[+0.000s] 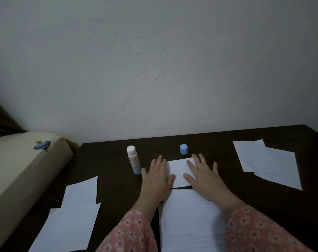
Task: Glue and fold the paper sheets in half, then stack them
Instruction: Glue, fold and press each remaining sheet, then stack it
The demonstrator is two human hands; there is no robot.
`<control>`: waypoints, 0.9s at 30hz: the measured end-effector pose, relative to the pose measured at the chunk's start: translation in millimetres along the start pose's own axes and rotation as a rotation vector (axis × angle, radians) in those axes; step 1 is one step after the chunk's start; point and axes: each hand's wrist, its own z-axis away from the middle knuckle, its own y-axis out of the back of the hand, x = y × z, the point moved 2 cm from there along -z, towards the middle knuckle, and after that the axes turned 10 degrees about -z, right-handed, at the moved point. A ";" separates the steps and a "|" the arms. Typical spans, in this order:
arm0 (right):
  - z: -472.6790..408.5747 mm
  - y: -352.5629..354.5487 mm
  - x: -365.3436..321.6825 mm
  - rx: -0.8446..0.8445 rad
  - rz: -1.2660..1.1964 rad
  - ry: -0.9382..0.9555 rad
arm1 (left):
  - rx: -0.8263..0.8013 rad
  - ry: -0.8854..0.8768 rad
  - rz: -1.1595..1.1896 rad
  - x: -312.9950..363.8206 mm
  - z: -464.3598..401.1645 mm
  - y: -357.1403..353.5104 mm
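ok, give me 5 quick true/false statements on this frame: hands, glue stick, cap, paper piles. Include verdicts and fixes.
1. Both hands press flat on the small folded sheet. True: the left hand and right hand lie on it with straight fingers.
2. The glue stick is capped. False: the blue cap stands apart on the table, behind the folded sheet.
3. The glue stick is in the right hand. False: it stands upright, unheld, beside the left hand.
4. Loose sheets lie on both sides: a left pile and a right pile. True.
5. The glue stick lies on its side. False: it stands upright.
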 end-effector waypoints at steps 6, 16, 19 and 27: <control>12.3 -8.9 -2.9 -0.108 -0.018 0.099 | -0.055 -0.096 0.028 11.6 6.7 -11.1; 23.0 -5.9 -0.3 -0.087 0.025 0.043 | -0.130 -0.042 0.103 -26.9 13.2 -8.9; 28.6 -4.2 0.2 -0.079 0.016 0.018 | -0.116 -0.030 0.119 -29.5 18.3 -12.3; 21.2 24.4 0.7 0.060 0.017 0.090 | 0.102 -0.087 0.139 -31.0 13.4 6.2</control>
